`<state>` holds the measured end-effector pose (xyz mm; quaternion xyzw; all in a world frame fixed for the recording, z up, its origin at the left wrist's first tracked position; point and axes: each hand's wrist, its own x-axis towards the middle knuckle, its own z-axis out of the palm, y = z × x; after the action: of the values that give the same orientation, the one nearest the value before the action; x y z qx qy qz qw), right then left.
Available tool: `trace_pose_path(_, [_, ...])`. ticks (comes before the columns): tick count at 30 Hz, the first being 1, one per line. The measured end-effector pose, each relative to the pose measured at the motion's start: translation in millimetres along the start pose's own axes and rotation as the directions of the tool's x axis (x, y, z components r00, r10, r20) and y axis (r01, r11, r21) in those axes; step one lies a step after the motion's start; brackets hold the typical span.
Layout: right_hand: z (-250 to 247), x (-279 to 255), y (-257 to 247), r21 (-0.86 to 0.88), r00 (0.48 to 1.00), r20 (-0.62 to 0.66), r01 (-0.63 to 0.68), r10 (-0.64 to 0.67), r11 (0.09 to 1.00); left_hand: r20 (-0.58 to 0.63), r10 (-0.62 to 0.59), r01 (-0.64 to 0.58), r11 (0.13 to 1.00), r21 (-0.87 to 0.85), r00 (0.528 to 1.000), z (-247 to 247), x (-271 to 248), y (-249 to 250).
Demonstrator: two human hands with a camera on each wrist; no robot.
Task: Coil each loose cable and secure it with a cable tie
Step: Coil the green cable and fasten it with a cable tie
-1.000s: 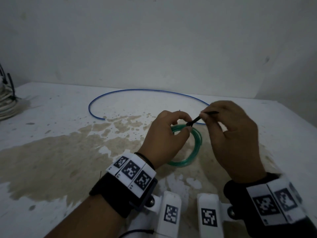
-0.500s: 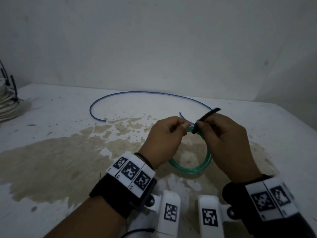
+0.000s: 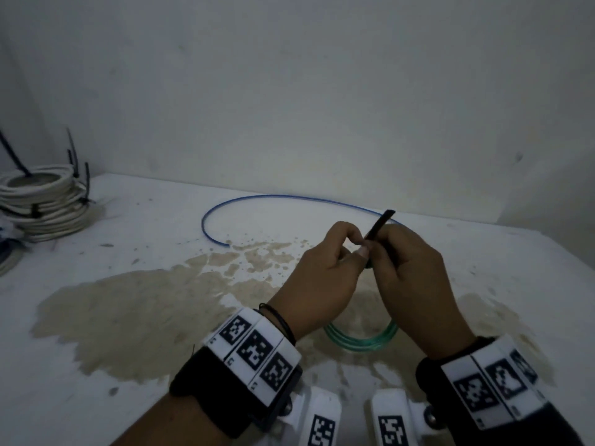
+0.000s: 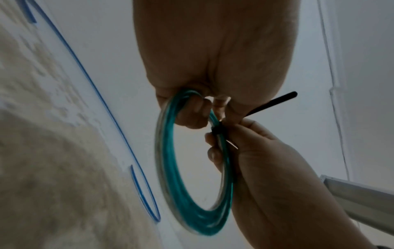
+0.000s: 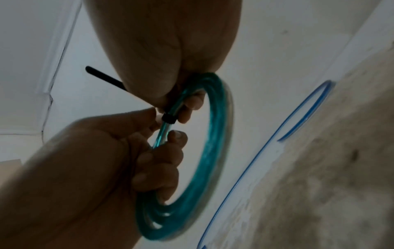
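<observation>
Holding the teal cable coil (image 4: 170, 161) above the stained table (image 3: 96, 317), at centre frame, my left hand (image 3: 322, 284) curls round its top. My right hand (image 3: 412, 284) pinches the black cable tie (image 4: 216, 130), already looped round the strands, tail (image 3: 380, 223) pointing to upper right. I judge the coil light, springy and slick; grip beside the tie head. A blue cable (image 3: 273, 198) lies uncoiled behind.
</observation>
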<state>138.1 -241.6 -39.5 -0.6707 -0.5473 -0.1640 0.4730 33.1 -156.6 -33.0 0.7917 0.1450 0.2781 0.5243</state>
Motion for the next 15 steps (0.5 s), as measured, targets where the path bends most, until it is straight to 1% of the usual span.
trace_pose_path(3, [13,8,-16,0.109,0.998,0.053,-0.027,0.022,0.994,-0.066,0.056,-0.055,0.998,0.02,0.996,-24,-12,-4])
trace_pose_path(5, [22,13,-29,0.139,0.996,0.09,0.012,-0.025,0.99,-0.113,0.077,-0.068,0.995,0.075,0.991,-43,-20,-11])
trace_pose_path(7, [33,18,-44,0.129,0.988,0.121,0.079,-0.095,0.988,-0.14,0.078,-0.052,0.983,0.178,0.987,-64,-30,-16])
trace_pose_path(9, [47,19,-61,0.114,0.98,0.131,0.139,-0.153,0.984,-0.149,0.067,-0.03,0.971,0.238,0.987,-84,-41,-19])
trace_pose_path(11, [63,22,-77,0.128,0.976,0.149,0.138,-0.157,0.982,-0.191,0.068,-0.013,0.961,0.277,0.979,-103,-52,-20])
trace_pose_path(13, [78,29,-93,0.174,0.965,0.236,0.073,-0.114,0.982,-0.268,0.061,0.012,0.965,0.263,0.961,-122,-65,-21])
trace_pose_path(15, [92,37,-112,0.212,0.915,0.391,0.013,-0.097,0.977,-0.345,0.017,0.059,0.976,0.208,0.938,-142,-81,-24])
